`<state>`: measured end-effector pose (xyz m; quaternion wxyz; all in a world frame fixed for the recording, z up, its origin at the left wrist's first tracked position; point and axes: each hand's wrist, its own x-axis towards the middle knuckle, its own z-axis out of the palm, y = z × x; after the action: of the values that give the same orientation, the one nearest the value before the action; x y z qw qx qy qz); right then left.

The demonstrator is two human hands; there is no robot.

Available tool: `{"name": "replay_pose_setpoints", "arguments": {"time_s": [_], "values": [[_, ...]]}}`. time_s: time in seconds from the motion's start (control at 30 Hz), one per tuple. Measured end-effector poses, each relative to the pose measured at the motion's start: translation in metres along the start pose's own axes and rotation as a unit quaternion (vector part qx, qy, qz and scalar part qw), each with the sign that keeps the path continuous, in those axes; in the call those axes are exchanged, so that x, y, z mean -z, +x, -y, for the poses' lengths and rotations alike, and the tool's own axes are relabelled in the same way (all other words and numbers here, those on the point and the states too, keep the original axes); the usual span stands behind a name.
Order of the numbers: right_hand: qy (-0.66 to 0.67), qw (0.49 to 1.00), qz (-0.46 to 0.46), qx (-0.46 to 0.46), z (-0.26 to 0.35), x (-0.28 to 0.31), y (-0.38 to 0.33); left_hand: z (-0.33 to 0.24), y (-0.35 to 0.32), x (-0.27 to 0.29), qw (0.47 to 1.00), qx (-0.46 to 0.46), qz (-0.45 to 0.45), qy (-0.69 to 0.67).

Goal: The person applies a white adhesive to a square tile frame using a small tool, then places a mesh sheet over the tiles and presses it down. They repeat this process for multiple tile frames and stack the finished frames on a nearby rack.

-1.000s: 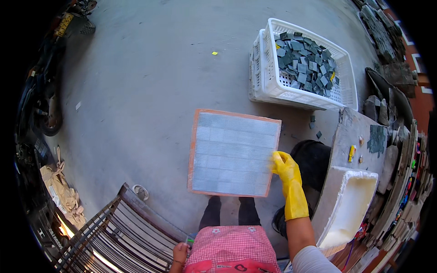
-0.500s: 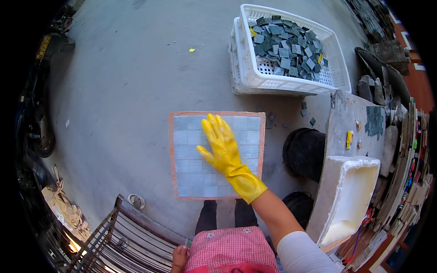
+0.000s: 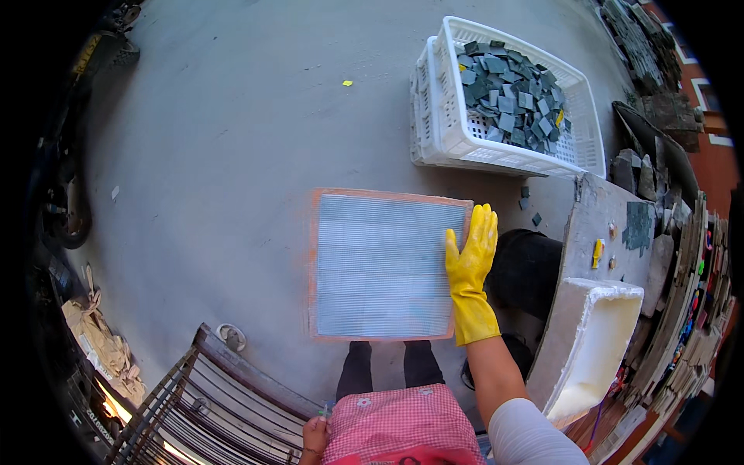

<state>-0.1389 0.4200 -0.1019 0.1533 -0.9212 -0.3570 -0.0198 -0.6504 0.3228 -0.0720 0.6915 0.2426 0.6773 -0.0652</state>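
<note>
Panel (image 3: 384, 263), centre; right hand (image 3: 471, 262), gloved, fingers straight at its right edge — perhaps steadying it; left hand (image 3: 315, 435), lower centre — grip unclear.

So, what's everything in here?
Framed mesh panel: one, grey, centre.
Crates: at least two, white, upper right.
Tiles: many, grey, in crate.
Table: one, grey, right.
Foam box: one, white, lower right.
Buckets: two, black, beside panel.
Small tool: one, yellow, on table.
Slatted bench: one, dark, lower left.
Crumpled paper: one, brown, left.
Vehicles: unclear count, dark, left edge.
Stacked slabs: many, greyish, right edge.
Apron: one, pink, bottom.
Right grip: one, yellow gloved, at panel's edge.
Left grip: one, bare, beside apron.
</note>
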Motion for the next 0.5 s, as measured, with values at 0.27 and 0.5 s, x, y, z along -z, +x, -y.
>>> {"name": "replay_pose_setpoints", "arguments": {"time_s": [0.27, 0.5], "values": [[0.13, 0.986, -0.005, 0.108, 0.161, -0.087, -0.015, 0.0, -0.01, 0.011, 0.999, 0.023, -0.046, 0.011], [0.283, 0.905, 0.107, 0.3, 0.222, -0.077, -0.009, 0.001, -0.011, 0.025, 0.997, 0.028, -0.053, -0.045]]}}
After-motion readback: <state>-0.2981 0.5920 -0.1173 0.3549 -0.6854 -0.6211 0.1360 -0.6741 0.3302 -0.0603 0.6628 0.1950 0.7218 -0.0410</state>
